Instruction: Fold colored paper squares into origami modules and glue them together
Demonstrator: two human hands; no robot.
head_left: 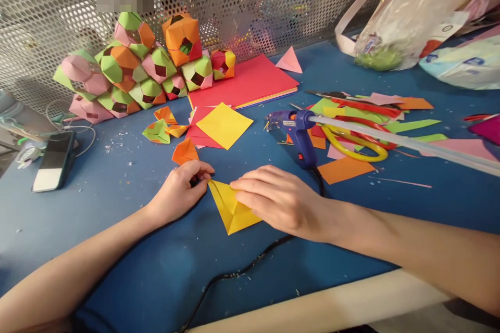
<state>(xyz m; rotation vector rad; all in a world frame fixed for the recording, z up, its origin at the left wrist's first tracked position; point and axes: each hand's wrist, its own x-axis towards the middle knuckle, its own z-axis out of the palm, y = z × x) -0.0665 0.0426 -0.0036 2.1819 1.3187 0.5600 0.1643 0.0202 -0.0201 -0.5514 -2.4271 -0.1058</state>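
A folded yellow paper [231, 214] with crease lines lies on the blue table in front of me. My left hand [182, 187] is closed, its thumb and fingertips pinching the paper's upper left corner. Over the right part of the same paper lies my right hand [279, 200], fingers together and pressed down on it, hiding its right corner. Behind my hands a flat yellow square [225, 126] rests on red and pink sheets. Small folded orange [185, 151] and green [157, 131] pieces sit beyond my left hand.
A blue glue gun [299, 135] stands beyond my right hand, its black cord [234, 274] crossing the table. Scissors with yellow handles [351, 148] lie among paper scraps. Folded paper balls [123, 65] are stacked at the back left. A phone [54, 161] lies at the left.
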